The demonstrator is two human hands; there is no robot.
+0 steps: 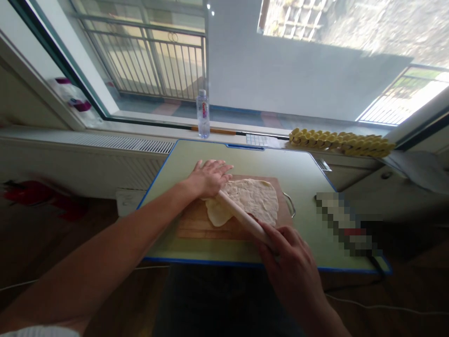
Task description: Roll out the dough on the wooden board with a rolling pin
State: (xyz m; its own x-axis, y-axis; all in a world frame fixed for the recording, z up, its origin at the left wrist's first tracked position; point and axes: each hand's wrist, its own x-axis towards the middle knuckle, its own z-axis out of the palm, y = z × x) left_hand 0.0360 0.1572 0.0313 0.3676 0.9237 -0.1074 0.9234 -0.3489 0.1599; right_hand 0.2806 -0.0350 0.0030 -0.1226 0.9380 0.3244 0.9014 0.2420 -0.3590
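A flat, uneven sheet of dough (257, 199) lies on a wooden cutting board (192, 225). Diagonally across its left part rests a pale rolling pin (242, 216). My right hand (289, 250) is wrapped around the pin's near end, low on the right. At the far end, my left hand (209, 179) lies over the pin with its fingers stretched out and spread; its palm hides that tip. A metal handle (289, 205) sticks out from the board's right side.
The board lies on a pale green table (280, 161) with blue edging. A blurred-out object (345, 224) is at its right. On the windowsill stand a plastic bottle (203, 114) and yellow egg-carton-like trays (340, 142). A radiator (133, 140) runs along the left.
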